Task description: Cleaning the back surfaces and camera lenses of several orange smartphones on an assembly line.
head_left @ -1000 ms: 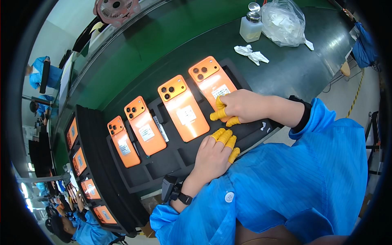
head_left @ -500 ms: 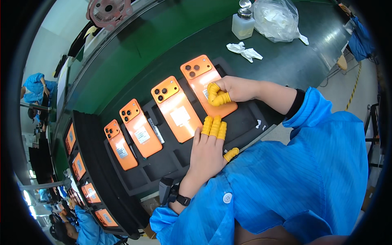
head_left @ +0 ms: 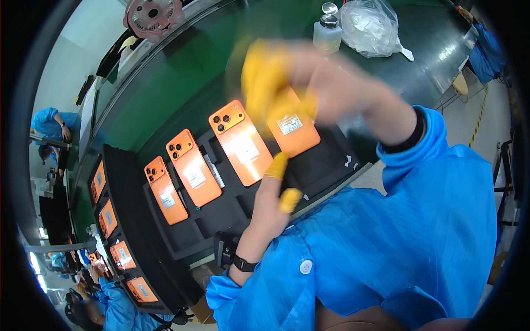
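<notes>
My right hand [head_left: 309, 83], smeared by motion, is over the upper part of the rightmost orange phone [head_left: 295, 135]; whether it holds anything cannot be made out. Yellow finger cots cover its fingers. Below that phone, my left hand [head_left: 266, 212] has a yellow-capped finger stretched up between the phones' lower ends, its capped thumb apart; its other fingers are hidden. Left of it lies another orange phone [head_left: 243, 150], back up, with a white label. Two more, a phone [head_left: 193, 176] and a smaller-looking phone [head_left: 167, 193], lie farther left in the black tray [head_left: 221, 212].
A stack of black trays [head_left: 132, 220] holding orange phones stands at the left. On the green table [head_left: 425, 33] are a pump bottle [head_left: 328, 37] and a clear bag of white tissue [head_left: 371, 27]. A pink fan [head_left: 153, 16] is at the back. People in blue work at the left.
My right hand has moved up and left from the rightmost phone's lower half. My left hand has turned and drawn slightly down. The crumpled white tissue near the bottle no longer shows.
</notes>
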Motion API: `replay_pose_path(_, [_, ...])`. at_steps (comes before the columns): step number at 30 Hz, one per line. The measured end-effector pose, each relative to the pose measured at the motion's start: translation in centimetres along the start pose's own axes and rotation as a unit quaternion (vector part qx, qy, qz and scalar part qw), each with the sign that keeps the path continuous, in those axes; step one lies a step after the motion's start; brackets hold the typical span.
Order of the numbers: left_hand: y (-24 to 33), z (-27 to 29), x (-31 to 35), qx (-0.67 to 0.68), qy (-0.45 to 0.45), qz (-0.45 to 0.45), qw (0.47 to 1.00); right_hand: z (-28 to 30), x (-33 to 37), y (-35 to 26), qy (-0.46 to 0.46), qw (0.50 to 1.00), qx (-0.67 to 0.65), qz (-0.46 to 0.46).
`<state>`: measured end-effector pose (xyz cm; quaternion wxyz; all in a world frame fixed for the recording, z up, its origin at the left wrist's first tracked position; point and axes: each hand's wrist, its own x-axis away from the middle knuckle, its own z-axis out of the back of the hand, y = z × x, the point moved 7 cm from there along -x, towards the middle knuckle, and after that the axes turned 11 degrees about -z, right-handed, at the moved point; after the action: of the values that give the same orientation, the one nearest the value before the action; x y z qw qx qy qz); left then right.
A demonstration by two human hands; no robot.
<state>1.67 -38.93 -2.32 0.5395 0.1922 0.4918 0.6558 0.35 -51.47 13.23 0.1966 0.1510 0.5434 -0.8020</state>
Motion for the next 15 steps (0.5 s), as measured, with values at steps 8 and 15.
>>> replay_pose_path(8, [-3.2, 4.5, 4.0, 0.567, 0.287, 0.075, 0.769, -15.5, 4.2, 3.7, -0.306, 0.947, 0.08, -0.053])
replay_pose_path(15, [-4.2, 9.8, 8.7, 0.549, 0.316, 0.062, 0.771, -11.0, 1.1, 7.4, -0.123, 0.935, 0.282, -0.178])
